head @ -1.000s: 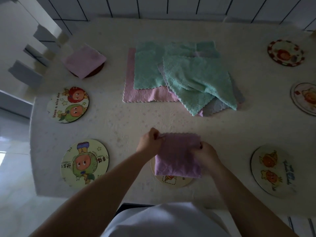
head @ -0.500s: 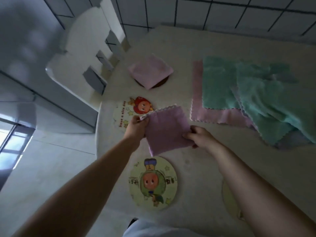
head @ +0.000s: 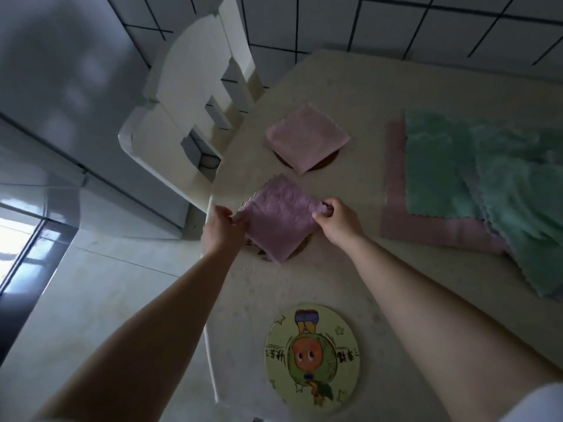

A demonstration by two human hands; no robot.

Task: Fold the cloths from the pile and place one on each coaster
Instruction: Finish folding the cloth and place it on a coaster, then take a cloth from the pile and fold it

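- Now pinched at two opposite corners: folded purple cloth [head: 278, 219] held between left hand [head: 221, 231] at its left corner and right hand [head: 335, 219] at its right corner, fingers curled on the fabric on both sides
- Spread diamond-wise directly over a round coaster [head: 300, 249], only a sliver of rim showing under the near edge; cannot tell whether resting on it or just above
- Straight down from the grip to the coaster, so probably only a lowering and letting go left for this step; both hands equally near, one each side
- Just beyond: folded pink cloth [head: 307, 138] already lying on a dark coaster [head: 327, 161]
- Near the body: cartoon coaster [head: 312, 354] bare, likely a later target
- To the right, well apart from the hands: pile of cloths [head: 487, 184], teal over pink, unfolded, still to be worked through
- Close past the table edge [head: 210, 345] on the left: white chair [head: 189, 111]; nothing between cloth and coaster; main risk judged a corner springing open on release
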